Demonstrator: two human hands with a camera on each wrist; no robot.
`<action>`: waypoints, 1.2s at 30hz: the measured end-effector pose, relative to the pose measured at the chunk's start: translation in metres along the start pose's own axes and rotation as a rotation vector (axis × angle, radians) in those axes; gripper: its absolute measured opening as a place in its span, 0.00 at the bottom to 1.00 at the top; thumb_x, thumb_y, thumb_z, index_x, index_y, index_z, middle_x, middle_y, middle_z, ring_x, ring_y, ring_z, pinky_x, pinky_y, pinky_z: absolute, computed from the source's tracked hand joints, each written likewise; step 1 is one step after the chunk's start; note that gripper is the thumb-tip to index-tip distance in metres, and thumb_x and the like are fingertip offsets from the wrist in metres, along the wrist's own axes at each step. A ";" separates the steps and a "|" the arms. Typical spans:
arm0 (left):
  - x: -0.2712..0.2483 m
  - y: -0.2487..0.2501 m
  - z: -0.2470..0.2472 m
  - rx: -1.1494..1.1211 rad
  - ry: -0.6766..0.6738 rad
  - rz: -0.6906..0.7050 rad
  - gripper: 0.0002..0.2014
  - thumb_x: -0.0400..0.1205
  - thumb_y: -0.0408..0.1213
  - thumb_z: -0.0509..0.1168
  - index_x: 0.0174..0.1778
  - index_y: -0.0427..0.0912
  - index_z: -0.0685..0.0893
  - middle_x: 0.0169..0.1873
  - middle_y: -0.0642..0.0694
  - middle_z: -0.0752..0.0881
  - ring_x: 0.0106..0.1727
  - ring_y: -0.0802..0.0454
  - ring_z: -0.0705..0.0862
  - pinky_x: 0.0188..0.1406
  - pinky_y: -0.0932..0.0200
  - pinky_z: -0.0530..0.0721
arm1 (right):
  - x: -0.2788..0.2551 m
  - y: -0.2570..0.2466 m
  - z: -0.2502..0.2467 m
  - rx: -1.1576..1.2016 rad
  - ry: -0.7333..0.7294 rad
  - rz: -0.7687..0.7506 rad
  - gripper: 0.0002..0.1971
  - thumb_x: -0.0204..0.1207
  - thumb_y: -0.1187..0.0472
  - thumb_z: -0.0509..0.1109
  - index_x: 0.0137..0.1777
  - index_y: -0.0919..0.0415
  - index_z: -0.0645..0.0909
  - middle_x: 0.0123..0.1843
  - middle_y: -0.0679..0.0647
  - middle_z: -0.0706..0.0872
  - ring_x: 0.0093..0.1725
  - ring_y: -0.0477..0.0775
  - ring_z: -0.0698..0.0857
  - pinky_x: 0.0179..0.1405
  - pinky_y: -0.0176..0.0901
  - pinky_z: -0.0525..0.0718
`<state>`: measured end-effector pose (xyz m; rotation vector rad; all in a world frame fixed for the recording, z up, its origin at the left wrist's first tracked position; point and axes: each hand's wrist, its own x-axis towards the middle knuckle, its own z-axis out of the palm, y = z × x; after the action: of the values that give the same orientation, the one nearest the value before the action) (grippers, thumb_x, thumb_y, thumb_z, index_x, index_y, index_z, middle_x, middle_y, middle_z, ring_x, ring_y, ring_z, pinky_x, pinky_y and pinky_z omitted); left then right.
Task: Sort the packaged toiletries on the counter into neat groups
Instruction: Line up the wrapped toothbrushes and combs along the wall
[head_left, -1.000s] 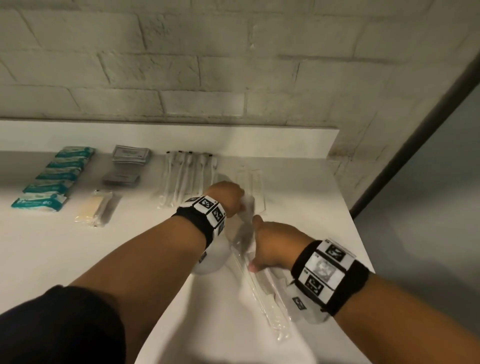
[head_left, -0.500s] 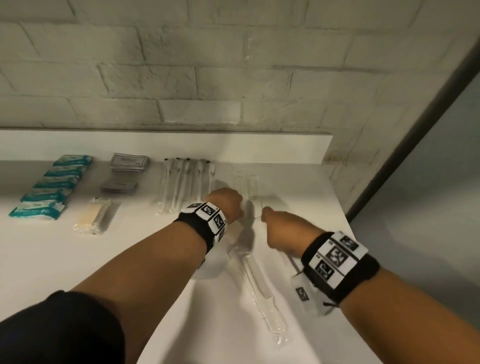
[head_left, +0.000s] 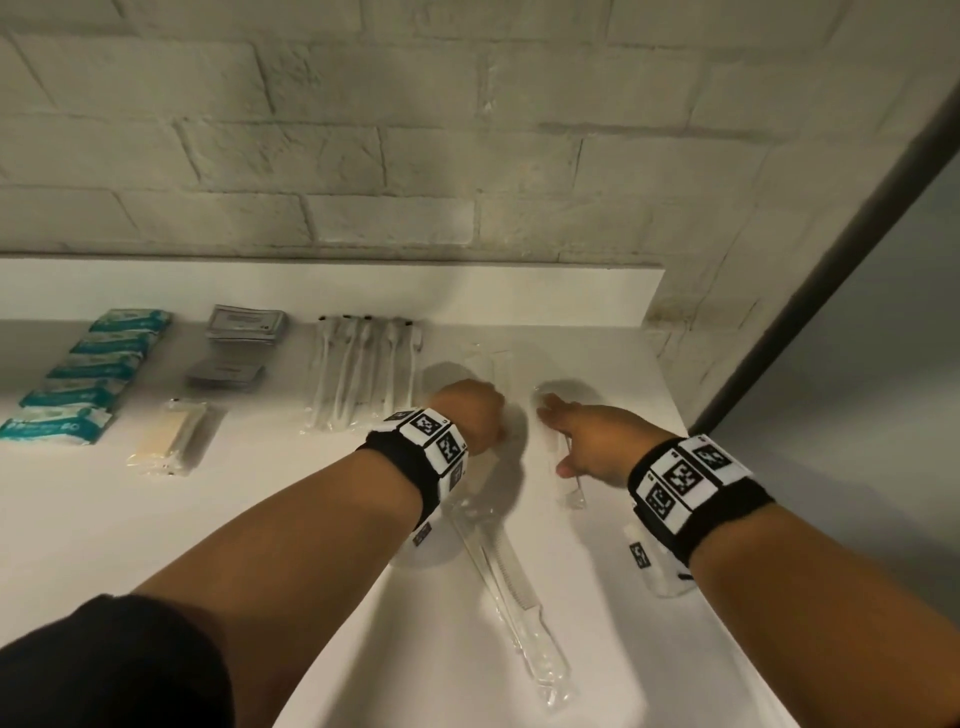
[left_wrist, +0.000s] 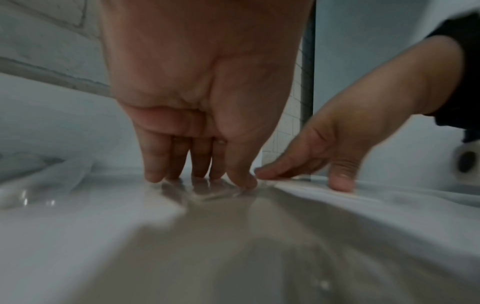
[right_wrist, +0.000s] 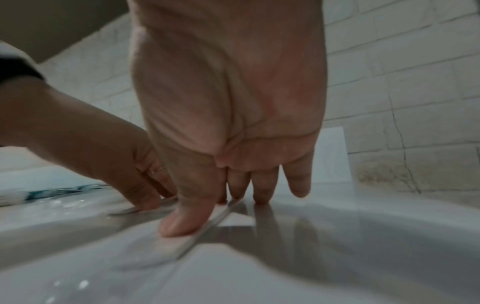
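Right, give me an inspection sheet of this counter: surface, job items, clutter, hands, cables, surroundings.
Surface: white counter, glossy.
Job's things: teal packets in a column at far left; grey sachets stacked beside them; a beige item in clear wrap; wrapped toothbrushes side by side; a clear-wrapped comb lying nearer, apart from the groups.
Clutter: nothing seen.
Hands: left hand fingertips down on clear wrapping; right hand fingers straight, pressing a clear packet flat.
Cables: nothing seen.
Surroundings: pale brick wall; dark vertical frame at right.
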<state>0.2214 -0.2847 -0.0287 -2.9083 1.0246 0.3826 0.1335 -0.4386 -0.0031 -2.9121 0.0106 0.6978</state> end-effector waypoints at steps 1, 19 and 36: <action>0.001 0.001 0.000 -0.004 0.002 0.002 0.15 0.78 0.44 0.65 0.58 0.41 0.84 0.54 0.42 0.87 0.56 0.42 0.85 0.47 0.55 0.79 | 0.007 0.000 -0.002 0.013 -0.002 0.001 0.43 0.78 0.58 0.71 0.86 0.53 0.48 0.87 0.51 0.50 0.82 0.57 0.63 0.79 0.48 0.65; 0.008 -0.009 0.013 -0.064 0.055 -0.011 0.14 0.80 0.45 0.64 0.59 0.44 0.84 0.55 0.43 0.87 0.57 0.42 0.84 0.58 0.50 0.82 | 0.060 -0.004 -0.016 0.138 -0.007 0.069 0.39 0.81 0.69 0.59 0.85 0.65 0.38 0.85 0.65 0.52 0.78 0.64 0.68 0.75 0.48 0.70; -0.009 -0.008 -0.006 -0.067 -0.073 0.033 0.19 0.83 0.48 0.58 0.62 0.39 0.79 0.64 0.44 0.81 0.65 0.44 0.78 0.61 0.54 0.74 | -0.055 -0.107 0.039 0.028 -0.072 -0.003 0.33 0.72 0.52 0.71 0.74 0.61 0.63 0.52 0.57 0.81 0.45 0.58 0.83 0.37 0.47 0.81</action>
<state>0.2208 -0.2739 -0.0214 -2.9143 1.0709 0.5306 0.0711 -0.3285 0.0024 -2.8582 0.0082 0.7953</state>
